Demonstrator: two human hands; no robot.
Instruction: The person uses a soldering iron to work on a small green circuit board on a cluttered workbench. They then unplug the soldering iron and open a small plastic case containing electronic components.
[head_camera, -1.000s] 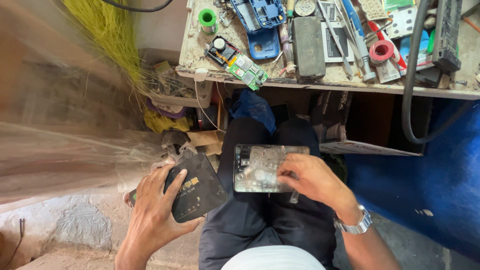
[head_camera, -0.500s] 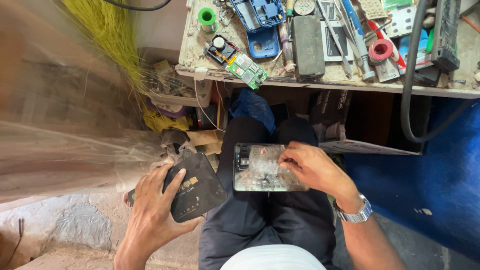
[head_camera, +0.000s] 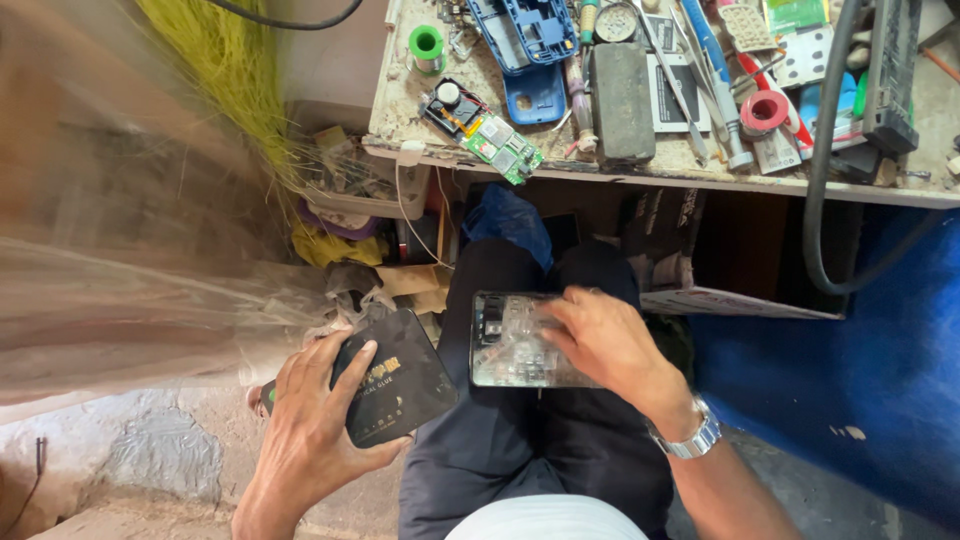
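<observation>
Now right hand (head_camera: 610, 345) fingers pressing clear phone case (head_camera: 510, 345) on lap; left hand (head_camera: 310, 430) grasping black box (head_camera: 395, 385).

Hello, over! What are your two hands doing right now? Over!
Left hand grips black box. Right hand rests on clear phone case on lap. Nothing blocking.

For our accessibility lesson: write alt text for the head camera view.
A seated person's right hand rests on an opened phone on their lap, while the left hand grips a black box. A cluttered workbench is ahead.
</observation>
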